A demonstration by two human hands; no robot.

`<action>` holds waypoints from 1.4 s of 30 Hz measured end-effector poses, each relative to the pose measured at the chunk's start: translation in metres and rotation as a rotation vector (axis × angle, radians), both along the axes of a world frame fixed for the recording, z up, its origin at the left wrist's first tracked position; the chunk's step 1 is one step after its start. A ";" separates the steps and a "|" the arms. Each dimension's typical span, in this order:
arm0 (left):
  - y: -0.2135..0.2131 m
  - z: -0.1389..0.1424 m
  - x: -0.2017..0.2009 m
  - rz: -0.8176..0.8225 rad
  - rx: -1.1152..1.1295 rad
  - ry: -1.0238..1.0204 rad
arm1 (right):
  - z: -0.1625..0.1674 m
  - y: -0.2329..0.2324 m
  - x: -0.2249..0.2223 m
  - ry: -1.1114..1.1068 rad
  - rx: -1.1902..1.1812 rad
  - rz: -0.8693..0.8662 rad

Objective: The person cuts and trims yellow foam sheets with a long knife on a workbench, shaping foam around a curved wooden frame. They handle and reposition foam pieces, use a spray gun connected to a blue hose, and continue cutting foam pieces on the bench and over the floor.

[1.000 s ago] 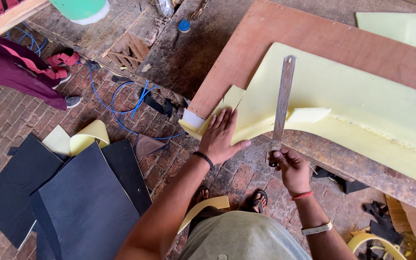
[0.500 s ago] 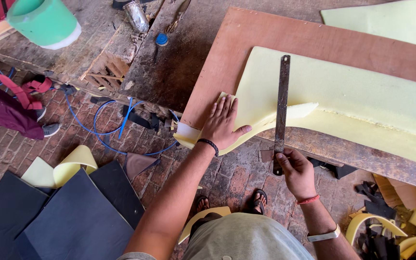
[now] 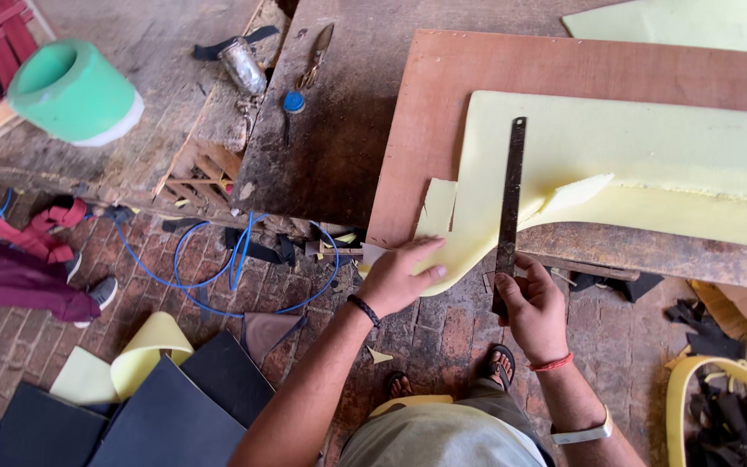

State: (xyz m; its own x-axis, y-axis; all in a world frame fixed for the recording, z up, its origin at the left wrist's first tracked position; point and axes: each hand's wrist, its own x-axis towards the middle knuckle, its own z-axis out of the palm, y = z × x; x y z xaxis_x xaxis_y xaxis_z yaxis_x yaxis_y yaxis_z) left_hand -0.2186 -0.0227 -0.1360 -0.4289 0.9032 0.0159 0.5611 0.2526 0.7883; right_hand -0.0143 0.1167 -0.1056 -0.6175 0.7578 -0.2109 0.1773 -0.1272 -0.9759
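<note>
The left hand (image 3: 398,277) lies flat on the near corner of a pale yellow foam sheet (image 3: 641,156), fingers spread and loose, pressing the foam where it droops over the edge of a reddish-brown board (image 3: 443,95) that serves as the tabletop. A small cut flap of the same foam sits just above that hand, near the board's left edge. The right hand (image 3: 531,303) is closed around the lower end of a long dark metal ruler (image 3: 509,212), its fingers wrapped about the blade; the ruler stands nearly upright in the view, lying across the foam from the near edge up toward the middle of the sheet. Both hands are near each other, with the ruler between them. To the left, on a rougher dark wooden bench (image 3: 322,147), rest a small blue cap (image 3: 293,102) and a metal spray-gun cup (image 3: 244,65). A green roll (image 3: 75,91) sits further left. On the brick floor (image 3: 19,337) lie a looped blue hose (image 3: 218,259), dark sheets (image 3: 166,415) and yellow foam offcuts (image 3: 144,350).
</note>
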 end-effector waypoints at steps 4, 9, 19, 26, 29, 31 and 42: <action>0.004 0.015 -0.023 0.192 0.044 -0.107 | 0.004 -0.017 -0.008 -0.045 0.103 -0.012; 0.039 0.023 -0.058 0.232 0.050 0.042 | 0.019 -0.010 -0.035 -0.202 0.324 0.077; 0.106 -0.012 -0.108 0.055 0.143 0.133 | 0.039 -0.021 -0.078 -0.432 0.542 0.068; 0.094 -0.019 -0.107 -0.010 0.198 0.065 | 0.017 -0.067 -0.099 -0.638 0.787 -0.039; 0.088 -0.015 -0.107 -0.041 0.186 0.112 | 0.007 -0.084 -0.101 -0.793 0.852 -0.079; 0.087 -0.015 -0.105 -0.060 0.197 0.147 | 0.004 -0.104 -0.092 -0.820 0.807 -0.075; 0.079 -0.018 -0.096 -0.078 0.124 0.278 | 0.028 -0.200 -0.045 -0.735 0.685 -0.184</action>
State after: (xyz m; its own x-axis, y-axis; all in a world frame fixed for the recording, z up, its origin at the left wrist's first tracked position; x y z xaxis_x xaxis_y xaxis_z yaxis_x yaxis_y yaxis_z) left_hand -0.3146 0.0566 -0.1535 -0.3221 0.9172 0.2347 0.7731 0.1117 0.6244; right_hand -0.0589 -0.0828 -0.0772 -0.3716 0.9281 0.0234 0.7958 0.3314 -0.5069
